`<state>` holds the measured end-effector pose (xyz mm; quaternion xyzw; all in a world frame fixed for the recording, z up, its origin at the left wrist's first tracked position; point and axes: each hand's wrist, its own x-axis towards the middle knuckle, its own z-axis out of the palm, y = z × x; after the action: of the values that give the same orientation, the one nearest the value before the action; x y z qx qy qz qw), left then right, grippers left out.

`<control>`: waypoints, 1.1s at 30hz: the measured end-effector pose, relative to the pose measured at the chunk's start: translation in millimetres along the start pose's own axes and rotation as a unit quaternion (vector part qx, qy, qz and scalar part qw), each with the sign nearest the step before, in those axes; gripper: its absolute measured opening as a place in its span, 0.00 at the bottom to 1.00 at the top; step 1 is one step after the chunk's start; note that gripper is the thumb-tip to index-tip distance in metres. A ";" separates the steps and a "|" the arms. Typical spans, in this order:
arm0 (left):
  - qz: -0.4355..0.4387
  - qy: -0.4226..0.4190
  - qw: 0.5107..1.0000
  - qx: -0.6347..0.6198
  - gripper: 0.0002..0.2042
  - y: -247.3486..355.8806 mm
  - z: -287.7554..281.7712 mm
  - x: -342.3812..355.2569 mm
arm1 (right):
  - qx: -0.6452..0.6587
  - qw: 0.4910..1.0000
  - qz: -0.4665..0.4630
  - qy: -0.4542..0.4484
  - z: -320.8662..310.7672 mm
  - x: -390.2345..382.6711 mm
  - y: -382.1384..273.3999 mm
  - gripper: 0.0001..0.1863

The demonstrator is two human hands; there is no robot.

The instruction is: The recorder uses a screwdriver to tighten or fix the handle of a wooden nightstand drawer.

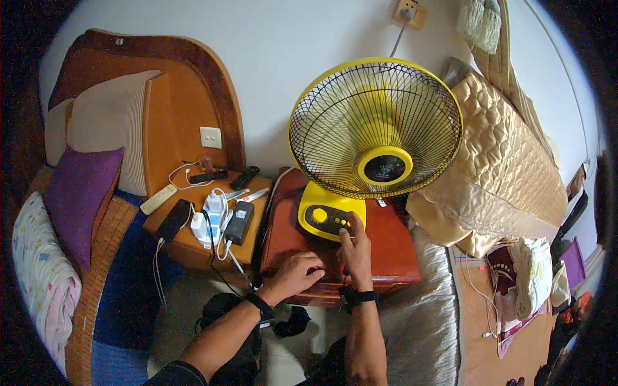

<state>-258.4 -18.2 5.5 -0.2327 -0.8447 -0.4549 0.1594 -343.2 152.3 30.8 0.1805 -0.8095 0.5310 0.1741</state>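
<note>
A yellow electric fan (376,138) with a black wire grille stands on a glossy red-brown cabinet (290,225), its head tilted upward. On its yellow base is a dark control panel (327,219) with a large round knob and several small yellow buttons. My right hand (358,257) touches the right side of the panel at the buttons, index finger stretched and thumb at the base's front edge; its other fingers are partly hidden. Loosely curled and holding nothing, my left hand (297,275) rests at the cabinet's front edge, thumb apart from the fingers.
To the left, a bedside table (161,222) bears a power strip (214,219), a black adapter (239,222), remotes and cables. The fan's cord rises to a wall socket (409,14). Gold quilted bedding (492,161) lies right; a purple cushion (84,199) is far left.
</note>
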 end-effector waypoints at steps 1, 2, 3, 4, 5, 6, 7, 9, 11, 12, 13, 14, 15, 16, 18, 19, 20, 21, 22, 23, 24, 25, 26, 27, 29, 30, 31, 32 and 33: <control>-0.001 -0.002 1.000 -0.004 0.08 0.2 -0.2 0.2 | -0.003 1.000 -0.024 0.004 2.5 0.4 -0.4 0.24; -0.001 -0.003 1.000 -0.008 0.08 0.6 -0.3 0.4 | -0.045 0.999 -0.004 -0.018 3.7 -0.5 -0.8 0.24; -0.002 -0.005 1.000 -0.013 0.09 1.0 -0.2 0.7 | -0.087 0.995 0.015 -0.040 4.5 -1.8 -1.3 0.24; 0.001 -0.004 1.000 -0.004 0.09 0.8 -0.3 0.2 | -0.128 0.989 0.035 -0.061 5.2 -2.7 -3.2 0.25; 0.004 -0.002 1.000 0.004 0.09 0.5 0.1 -0.1 | -0.116 0.993 -0.025 -0.024 4.4 -2.4 -5.0 0.25; 0.007 -0.001 1.000 0.012 0.09 0.1 0.2 0.0 | -0.086 0.996 -0.023 -0.009 3.1 -1.8 -7.1 0.25; 0.010 0.004 1.000 0.009 0.09 -1.2 1.2 -0.3 | -0.056 0.998 -0.021 0.004 1.4 -1.6 -9.3 0.25; 0.018 0.014 1.000 0.004 0.08 -4.1 2.5 -1.1 | -0.040 0.999 -0.005 0.008 -1.2 -1.1 -15.0 0.26; 0.015 0.011 1.000 -0.006 0.08 -4.2 2.0 -1.1 | -0.067 0.998 0.018 -0.007 -3.8 -0.2 -23.0 0.26; 0.013 0.009 1.000 -0.011 0.08 -4.0 1.7 -1.2 | -0.071 0.995 0.066 -0.037 -4.4 -1.2 -25.4 0.26; 0.009 0.006 1.000 -0.010 0.08 -2.9 1.3 -0.8 | -0.074 0.989 0.113 -0.066 -5.1 -1.5 -27.8 0.26; 0.004 0.002 1.000 -0.010 0.08 -1.6 0.8 -1.1 | -0.076 0.980 0.160 -0.095 -5.2 -1.5 -28.9 0.25; 0.000 -0.001 1.000 -0.009 0.09 -1.2 0.1 -1.0 | -0.064 0.989 0.118 -0.067 -5.4 -1.6 -28.4 0.25; 0.005 0.001 1.000 -0.008 0.08 -1.7 0.4 -1.4 | -0.054 0.995 0.076 -0.041 -6.5 -2.8 -27.4 0.25; 0.014 0.004 1.000 -0.006 0.08 -3.7 0.4 -1.8 | -0.069 0.998 -0.009 0.001 -8.5 -3.3 -16.5 0.25; 0.009 0.004 1.000 -0.017 0.08 -0.1 1.4 -0.3 | -0.097 0.994 -0.051 0.020 -12.0 -0.8 -0.9 0.25; 0.003 0.003 1.000 -0.026 0.07 3.7 1.0 0.6 | -0.123 0.987 -0.093 0.039 -14.8 0.0 6.0 0.25; -0.003 0.002 0.999 -0.035 0.06 6.1 1.7 1.6 | -0.098 0.992 -0.069 0.038 -18.1 -1.8 12.7 0.26; -0.003 0.000 0.999 -0.033 0.07 4.9 0.4 0.8 | -0.075 0.996 -0.036 0.026 -16.9 -2.0 7.6 0.26; -0.002 -0.003 1.000 -0.030 0.07 3.4 -0.7 -0.1 | -0.052 0.999 -0.002 0.013 -16.4 -2.8 2.4 0.26; -0.002 -0.006 1.000 -0.028 0.07 1.9 -1.7 -0.7 | -0.029 0.999 0.032 0.000 -15.8 -3.5 -3.5 0.26; 0.000 -0.002 1.000 -0.024 0.07 0.9 -1.7 -1.2 | -0.028 0.999 0.038 -0.010 -14.5 -3.9 -10.7 0.26; 0.001 0.002 1.000 -0.020 0.07 -0.3 -1.7 -1.8 | -0.026 0.999 0.043 -0.019 -12.0 -4.2 -18.2 0.25; 0.003 0.007 1.000 -0.016 0.07 -1.4 -1.8 -2.4 | -0.025 0.998 0.048 -0.029 -9.2 -4.5 -21.9 0.25; 0.015 0.010 1.000 -0.012 0.07 2.0 1.4 0.8 | -0.087 0.994 -0.062 0.014 -4.6 -1.2 -4.6 0.25; 0.022 0.012 1.000 -0.009 0.07 4.0 3.2 2.5 | -0.119 0.985 -0.117 0.035 -3.8 -0.3 5.7 0.25; 0.009 0.008 1.000 -0.014 0.07 2.8 1.1 -0.3 | -0.118 0.992 -0.042 -0.016 0.0 -1.8 -0.7 0.25; -0.001 0.005 1.000 -0.018 0.07 3.6 -1.8 -1.4 | -0.117 0.990 0.033 -0.064 -0.6 -2.5 -16.5 0.26; -0.011 0.001 1.000 -0.023 0.07 3.3 -4.3 -2.1 | -0.116 0.981 0.107 -0.113 -0.3 -2.8 -26.7 0.27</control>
<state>-254.6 -20.8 9.0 -0.2260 -0.8364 -0.4763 0.1501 -328.0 143.1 50.8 0.1306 -0.8945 0.4254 0.0433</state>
